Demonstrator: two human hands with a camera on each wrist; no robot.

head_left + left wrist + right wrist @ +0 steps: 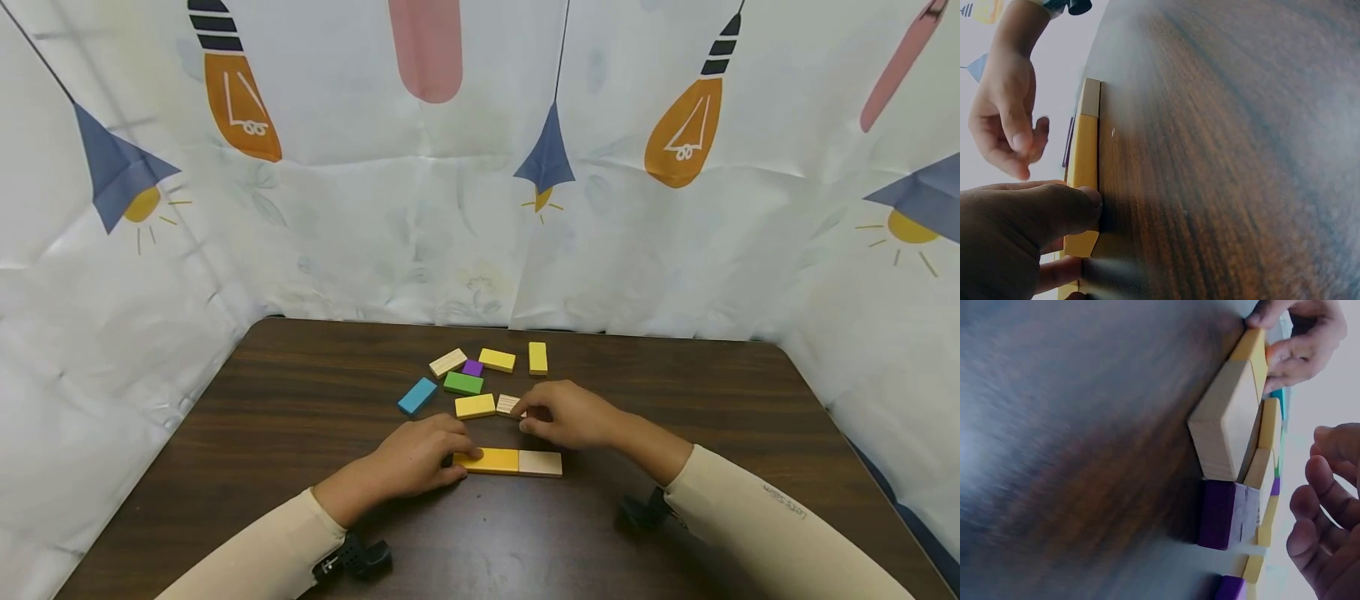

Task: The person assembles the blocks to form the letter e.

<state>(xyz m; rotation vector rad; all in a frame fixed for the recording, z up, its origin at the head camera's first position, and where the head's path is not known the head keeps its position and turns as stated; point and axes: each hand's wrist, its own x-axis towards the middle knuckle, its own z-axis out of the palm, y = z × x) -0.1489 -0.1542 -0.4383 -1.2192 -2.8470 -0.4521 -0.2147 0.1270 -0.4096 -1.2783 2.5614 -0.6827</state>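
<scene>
In the head view, a yellow block [497, 461] and a plain wooden block [540, 464] lie end to end on the table. My left hand [422, 454] pinches the yellow block at its left end, the thumb on the near side and fingers behind. Above the far blocks is my right hand [570, 414], its fingers loosely bent over a striped wooden block [506, 405]. The right wrist view shows this hand [1335, 506] with nothing in its fingers. A purple block [1216, 514] stands by the plain block's end there, hidden by the right hand in the head view.
Beyond the row lie another yellow block [475, 407], a blue block [417, 397], a green block [463, 383], a small purple block [472, 367] and several more wooden and yellow blocks. A printed curtain [420, 250] hangs behind the dark table [300, 400].
</scene>
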